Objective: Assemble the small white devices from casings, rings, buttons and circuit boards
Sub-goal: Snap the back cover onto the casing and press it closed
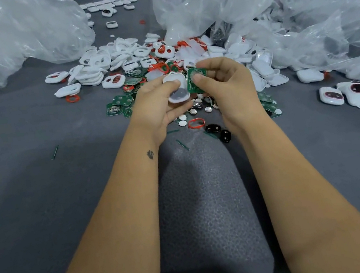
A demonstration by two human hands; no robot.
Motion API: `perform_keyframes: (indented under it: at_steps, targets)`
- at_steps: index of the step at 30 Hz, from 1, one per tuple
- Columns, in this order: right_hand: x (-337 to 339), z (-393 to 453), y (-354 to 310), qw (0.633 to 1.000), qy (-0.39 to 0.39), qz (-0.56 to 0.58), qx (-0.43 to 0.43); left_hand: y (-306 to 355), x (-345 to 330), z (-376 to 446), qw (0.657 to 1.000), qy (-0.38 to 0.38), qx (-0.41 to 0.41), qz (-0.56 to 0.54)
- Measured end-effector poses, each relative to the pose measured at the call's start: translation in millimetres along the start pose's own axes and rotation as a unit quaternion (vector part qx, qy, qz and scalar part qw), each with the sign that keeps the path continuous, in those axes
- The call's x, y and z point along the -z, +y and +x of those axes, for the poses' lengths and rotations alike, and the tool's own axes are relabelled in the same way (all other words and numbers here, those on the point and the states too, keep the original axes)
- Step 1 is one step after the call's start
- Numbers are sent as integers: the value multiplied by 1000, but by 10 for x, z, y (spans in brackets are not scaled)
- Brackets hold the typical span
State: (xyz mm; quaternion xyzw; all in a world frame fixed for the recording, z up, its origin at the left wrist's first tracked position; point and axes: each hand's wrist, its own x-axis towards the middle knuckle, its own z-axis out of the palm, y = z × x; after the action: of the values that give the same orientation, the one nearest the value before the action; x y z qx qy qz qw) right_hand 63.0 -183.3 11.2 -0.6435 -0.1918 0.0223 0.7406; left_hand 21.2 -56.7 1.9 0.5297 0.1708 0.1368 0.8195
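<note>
The left hand is gripping a small white plastic casing — the right hand is pinching a green circuit board just beside it.

Small-parts assembly workshop, grey felt-covered bench strewn with loose heaps of white plastic casings, green circuit boards, red rubber rings, silver coin cells, large crumpled clear plastic supply bags at the rear

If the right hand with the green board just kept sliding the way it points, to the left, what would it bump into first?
Most likely the white casing gripped by the left hand. The right hand pinches the green circuit board, whose edge sits right beside the casing, so the board would meet it first; depth is hard to judge.
</note>
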Motion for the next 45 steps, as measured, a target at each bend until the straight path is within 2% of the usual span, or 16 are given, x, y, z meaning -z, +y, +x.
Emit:
perform_keyframes:
  at_steps: [6,12,14,17,21,26,29,31,35,40,42,45]
  targets:
    - [27,20,-5,1000,-19,12,9,-19,-30,9,1000,-20,8,-2]
    - [28,14,-5,1000,-17,6,-7,-15,-57,3,993,-39,62,-89]
    - [28,20,-1,1000,-2,-5,-8,-23,-80,-5,992,-38,63,-102]
    - [43,50,29,997,64,-12,-40,-46,-113,-14,993,-20,52,-101]
    - [102,103,55,978,128,101,-127,-71,-109,-14,994,-20,35,-106]
    - [133,118,11,912,123,330,-211,-58,-130,-27,995,-3,26,-99]
    - [133,72,-12,891,105,387,-213,-50,-132,-22,991,9,23,-128]
    - [140,70,-7,912,89,350,-196,-45,-128,-16,989,13,22,-143]
    - [116,77,-9,967,64,198,-147,-45,-118,-6,992,16,27,-123]
    - [119,77,2,985,43,131,-102,-50,-101,8,993,15,27,-110]
    - [126,67,-2,997,30,46,-46,-51,-97,18,993,14,29,-110]
    - [81,28,-3,996,10,-84,26,-54,-79,28,994,5,38,-106]
